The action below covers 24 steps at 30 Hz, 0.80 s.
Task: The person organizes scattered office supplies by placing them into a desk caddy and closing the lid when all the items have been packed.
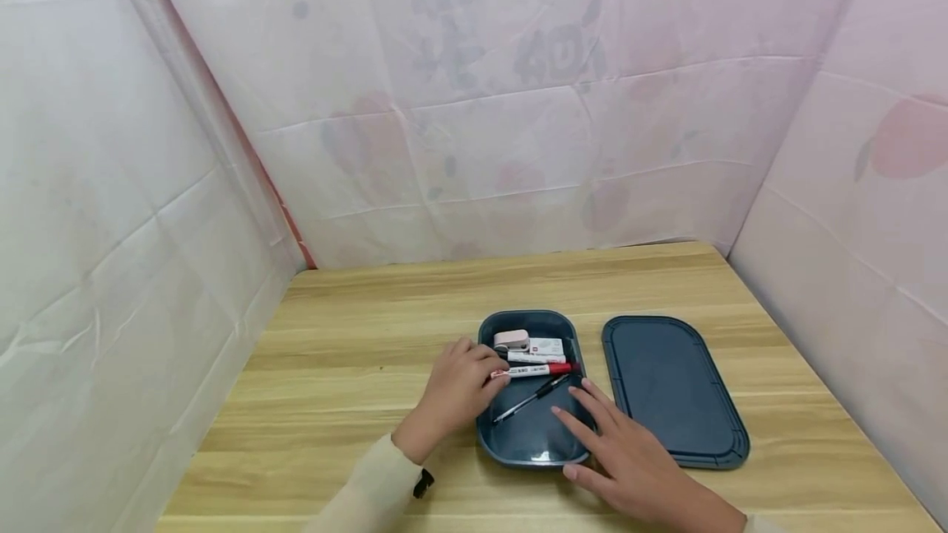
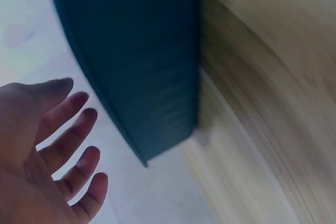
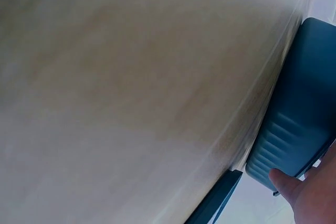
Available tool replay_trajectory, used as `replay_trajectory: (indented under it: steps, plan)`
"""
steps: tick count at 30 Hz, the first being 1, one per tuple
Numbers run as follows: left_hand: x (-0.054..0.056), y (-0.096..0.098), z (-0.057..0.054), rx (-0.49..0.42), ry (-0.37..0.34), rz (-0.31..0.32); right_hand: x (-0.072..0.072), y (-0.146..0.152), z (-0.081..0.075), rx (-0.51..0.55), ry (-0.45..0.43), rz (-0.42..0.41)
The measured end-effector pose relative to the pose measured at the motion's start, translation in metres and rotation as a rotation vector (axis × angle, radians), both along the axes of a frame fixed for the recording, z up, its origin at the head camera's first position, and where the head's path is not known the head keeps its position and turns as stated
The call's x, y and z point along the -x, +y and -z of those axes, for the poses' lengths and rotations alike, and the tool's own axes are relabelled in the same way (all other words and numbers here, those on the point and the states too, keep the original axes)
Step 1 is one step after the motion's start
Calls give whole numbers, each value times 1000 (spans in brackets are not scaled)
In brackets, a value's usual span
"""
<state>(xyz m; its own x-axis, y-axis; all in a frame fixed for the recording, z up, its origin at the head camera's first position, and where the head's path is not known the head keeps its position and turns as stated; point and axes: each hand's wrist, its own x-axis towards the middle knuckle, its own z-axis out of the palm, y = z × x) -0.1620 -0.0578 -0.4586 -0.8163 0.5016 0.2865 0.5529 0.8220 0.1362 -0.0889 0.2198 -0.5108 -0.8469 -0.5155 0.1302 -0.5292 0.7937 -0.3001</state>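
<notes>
A dark blue plastic box stands on the table without its lid. Inside it lie a red-capped marker, a second white marker behind it, a black-and-clear pen set diagonally, a small white box and a pale pink rounded item. My left hand reaches over the left rim, its fingertips by the uncapped end of the red-capped marker. Those fingers look loosely bent and hold nothing. My right hand hovers at the right rim with fingers spread, thumb near the front corner.
The dark blue lid lies flat to the right of the box, close to my right hand. Bare wooden tabletop stretches to the left. Pale printed cloth hangs around the table's back and sides.
</notes>
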Motion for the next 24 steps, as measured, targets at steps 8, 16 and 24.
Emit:
replay_trajectory:
  steps: [8,16,24]
  plan:
    - [-37,36,-15,-318,118,32,-2,14,-7,46,57,85]
    - [-74,72,-20,-556,-50,-31,17,47,-17,227,83,252]
    - [-88,135,-14,-871,-460,71,33,120,-14,482,52,368]
